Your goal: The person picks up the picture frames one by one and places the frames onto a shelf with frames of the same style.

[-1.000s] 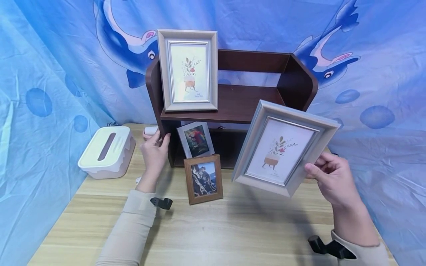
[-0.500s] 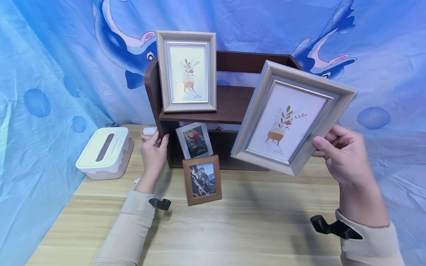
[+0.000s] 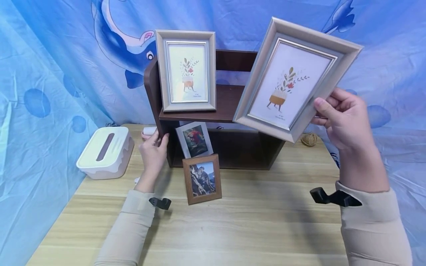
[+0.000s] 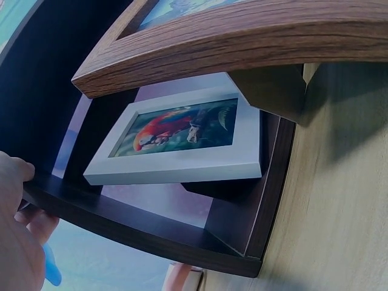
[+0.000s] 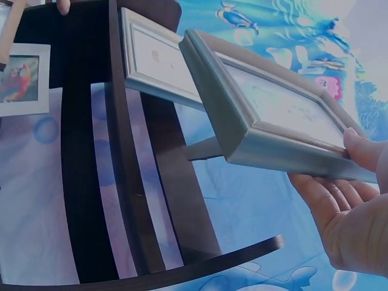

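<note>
A beige picture frame with a potted-flower print (image 3: pixel 296 81) is held up, tilted, by my right hand (image 3: pixel 347 122), thumb on its front and fingers behind its right edge. It hangs before the right part of a dark brown shelf (image 3: pixel 229 99), covering some of it. My left hand (image 3: pixel 154 151) grips the front edge of the shelf's left side panel. On the upper board, at the left, stands a matching beige picture frame (image 3: pixel 212 70). A white picture frame with a parrot (image 4: pixel 173 133) leans in the lower compartment. In front is a brown wooden picture frame (image 3: pixel 203 181) with a leopard.
A white tissue box (image 3: pixel 106 151) sits on the wooden table (image 3: pixel 253 229) at the left. Behind my left hand a white and pink object (image 3: pixel 149 131) shows partly. A ball of twine (image 3: pixel 309 139) lies right of the shelf. A blue dolphin-print curtain (image 3: pixel 50 74) surrounds the table.
My right hand has raised the beige picture frame and carried it slightly right, uncovering the shelf's lower right and the twine ball. My left hand keeps its grip on the side panel.
</note>
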A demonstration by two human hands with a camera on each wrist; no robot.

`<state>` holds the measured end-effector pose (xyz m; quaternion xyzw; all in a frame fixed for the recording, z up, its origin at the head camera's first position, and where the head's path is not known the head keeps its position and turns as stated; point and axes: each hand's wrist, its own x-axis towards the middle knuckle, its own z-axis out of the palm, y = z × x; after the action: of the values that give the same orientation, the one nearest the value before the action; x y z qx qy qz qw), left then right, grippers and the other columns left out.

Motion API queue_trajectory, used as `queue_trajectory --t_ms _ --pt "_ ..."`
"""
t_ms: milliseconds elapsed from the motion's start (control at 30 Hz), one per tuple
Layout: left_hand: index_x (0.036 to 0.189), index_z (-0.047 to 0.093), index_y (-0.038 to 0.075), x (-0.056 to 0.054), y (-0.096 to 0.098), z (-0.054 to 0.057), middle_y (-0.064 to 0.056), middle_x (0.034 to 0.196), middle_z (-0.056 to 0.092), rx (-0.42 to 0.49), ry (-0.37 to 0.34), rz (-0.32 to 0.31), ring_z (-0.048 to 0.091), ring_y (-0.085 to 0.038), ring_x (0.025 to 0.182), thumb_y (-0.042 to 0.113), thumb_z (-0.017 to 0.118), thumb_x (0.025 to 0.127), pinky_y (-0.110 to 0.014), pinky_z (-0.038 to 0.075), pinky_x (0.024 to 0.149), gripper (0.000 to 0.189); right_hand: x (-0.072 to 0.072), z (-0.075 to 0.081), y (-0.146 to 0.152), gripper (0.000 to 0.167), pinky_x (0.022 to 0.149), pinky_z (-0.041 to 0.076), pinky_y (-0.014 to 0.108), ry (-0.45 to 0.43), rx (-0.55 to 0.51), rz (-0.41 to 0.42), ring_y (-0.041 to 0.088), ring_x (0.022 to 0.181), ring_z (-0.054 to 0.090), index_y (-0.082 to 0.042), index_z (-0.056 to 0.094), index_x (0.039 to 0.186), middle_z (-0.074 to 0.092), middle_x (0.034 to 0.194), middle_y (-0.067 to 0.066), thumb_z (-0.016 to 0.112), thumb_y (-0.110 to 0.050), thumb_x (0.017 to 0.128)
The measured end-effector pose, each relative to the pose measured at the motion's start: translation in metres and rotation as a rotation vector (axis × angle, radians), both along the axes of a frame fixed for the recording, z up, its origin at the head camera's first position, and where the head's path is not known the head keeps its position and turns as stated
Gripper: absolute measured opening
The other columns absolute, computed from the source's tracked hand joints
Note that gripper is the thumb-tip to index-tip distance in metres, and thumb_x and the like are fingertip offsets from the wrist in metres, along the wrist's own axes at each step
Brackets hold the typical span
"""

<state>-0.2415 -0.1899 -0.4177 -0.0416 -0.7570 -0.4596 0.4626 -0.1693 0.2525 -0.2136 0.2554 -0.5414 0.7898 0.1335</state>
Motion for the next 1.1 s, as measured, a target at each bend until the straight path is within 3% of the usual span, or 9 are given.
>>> queue_trajectory --t_ms 133,233,333,567,667,767,900,1033,1100 --pt "0.108 0.077 -0.002 0.0 -0.001 0.0 -0.023 0.094 0.074 -0.006 0.004 0.007 0.074 -0.035 0.083 0.001 0.077 0.088 -0.038 0.061 0.073 0.02 -0.012 0.01 -0.004 0.038 0.067 0.061 0.036 -0.04 0.014 -0.021 0.029 0.086 0.076 0.012 0.059 0.132 0.074 0.105 0.024 0.06 0.014 0.094" --pt "0.108 0.077 -0.002 0.0 -0.002 0.0 -0.022 0.094 0.075 -0.009 0.005 0.009 0.074 -0.034 0.083 0.002 0.076 0.088 -0.04 0.061 0.073 0.02 -0.022 0.014 -0.008 0.041 0.067 0.062 0.034 -0.073 0.03 -0.052 0.027 0.087 0.076 0.008 0.061 0.132 0.075 0.107 0.02 0.066 0.009 0.092" --pt "0.108 0.078 -0.001 0.0 -0.003 0.0 -0.022 0.093 0.075 -0.005 0.006 0.01 0.074 -0.034 0.083 0.002 0.077 0.088 -0.034 0.06 0.073 0.02 -0.033 0.016 -0.014 0.045 0.067 0.062 0.032 -0.114 0.063 -0.105 0.022 0.087 0.076 0.005 0.062 0.133 0.076 0.106 0.014 0.073 0.004 0.089" --pt "0.11 0.077 -0.002 0.0 -0.003 -0.002 -0.024 0.095 0.074 -0.004 -0.006 -0.004 0.074 -0.037 0.084 0.001 0.076 0.088 -0.004 0.051 0.076 0.022 -0.054 0.009 -0.027 0.046 0.067 0.062 0.026 -0.154 0.13 -0.217 0.016 0.088 0.074 0.003 0.064 0.132 0.077 0.104 0.007 0.076 0.0 0.088" --pt "0.11 0.076 -0.003 0.001 -0.002 -0.001 -0.025 0.095 0.074 -0.002 -0.009 -0.002 0.074 -0.038 0.084 0.0 0.076 0.088 -0.003 0.05 0.076 0.022 -0.06 0.001 -0.033 0.043 0.069 0.061 0.025 -0.15 0.161 -0.254 0.015 0.09 0.074 0.001 0.066 0.131 0.076 0.105 0.007 0.075 0.0 0.089" --pt "0.109 0.077 -0.003 0.002 -0.001 -0.001 -0.025 0.094 0.074 -0.005 -0.013 0.007 0.074 -0.037 0.083 0.001 0.077 0.088 -0.014 0.057 0.075 0.022 -0.064 -0.006 -0.038 0.041 0.072 0.06 0.024 -0.133 0.214 -0.304 0.015 0.093 0.073 -0.002 0.067 0.13 0.076 0.109 0.008 0.074 -0.001 0.09" --pt "0.109 0.077 -0.002 0.003 0.001 0.0 -0.024 0.093 0.074 -0.008 -0.013 0.008 0.074 -0.035 0.082 0.002 0.077 0.088 -0.028 0.06 0.073 0.021 -0.066 -0.011 -0.04 0.042 0.08 0.059 0.022 -0.078 0.414 -0.441 0.015 0.099 0.072 -0.009 0.066 0.134 0.072 0.12 0.013 0.072 -0.007 0.093" --pt "0.107 0.077 -0.003 0.003 0.002 0.001 -0.023 0.092 0.074 -0.001 0.009 0.001 0.074 -0.034 0.081 0.0 0.077 0.087 -0.013 0.056 0.073 0.02 -0.066 -0.017 -0.041 0.049 0.089 0.057 0.024 0.011 0.69 -0.604 0.018 0.106 0.071 -0.021 0.056 0.146 0.07 0.124 0.015 0.067 -0.015 0.098" --pt "0.105 0.078 -0.003 0.002 0.002 0.002 -0.022 0.091 0.074 0.005 0.023 0.002 0.074 -0.035 0.079 -0.001 0.077 0.086 -0.006 0.052 0.073 0.019 -0.067 -0.023 -0.042 0.05 0.087 0.057 0.022 0.057 0.764 -0.652 0.023 0.107 0.071 -0.022 0.053 0.148 0.07 0.122 0.017 0.064 -0.016 0.1"
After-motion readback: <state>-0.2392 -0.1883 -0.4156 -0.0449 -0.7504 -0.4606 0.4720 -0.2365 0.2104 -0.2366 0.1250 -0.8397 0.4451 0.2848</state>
